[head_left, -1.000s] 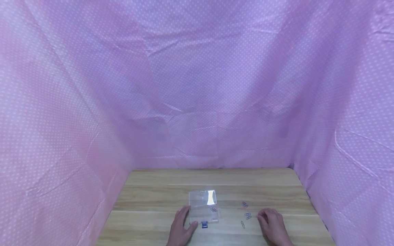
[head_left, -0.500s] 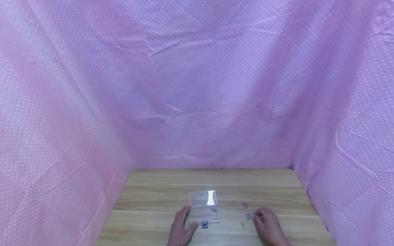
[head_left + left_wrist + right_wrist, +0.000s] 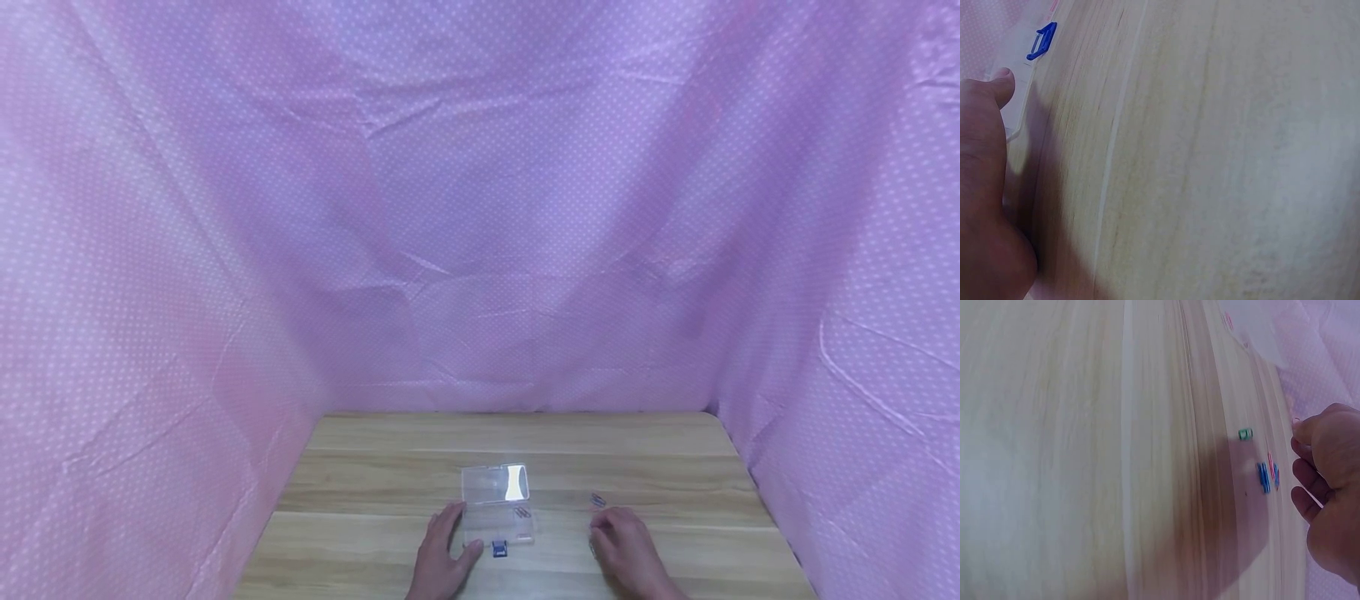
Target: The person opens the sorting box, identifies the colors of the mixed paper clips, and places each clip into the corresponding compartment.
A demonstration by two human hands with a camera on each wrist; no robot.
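Observation:
A clear plastic box (image 3: 491, 530) lies on the table with its lid (image 3: 483, 485) folded back and a blue latch (image 3: 500, 548) at the front. Several reddish paper clips (image 3: 522, 512) are inside, at the right. My left hand (image 3: 441, 557) holds the box's left end, thumb at the front wall, fingers at the far corner. My right hand (image 3: 628, 552) pinches a small reddish paper clip (image 3: 1296, 420) at the fingertips, over the loose clips. Below it in the right wrist view lie a green paper clip (image 3: 1245, 434) and blue clips (image 3: 1264, 477).
The wooden table (image 3: 360, 475) is enclosed by pink dotted cloth (image 3: 480, 333) at the back and both sides. More loose clips (image 3: 597, 499) lie just beyond my right hand. In the left wrist view the blue latch (image 3: 1042, 41) sticks out from the box.
My right hand has moved left toward the box, now covering the blue clips and part of the green one. My left hand and the box stay in place.

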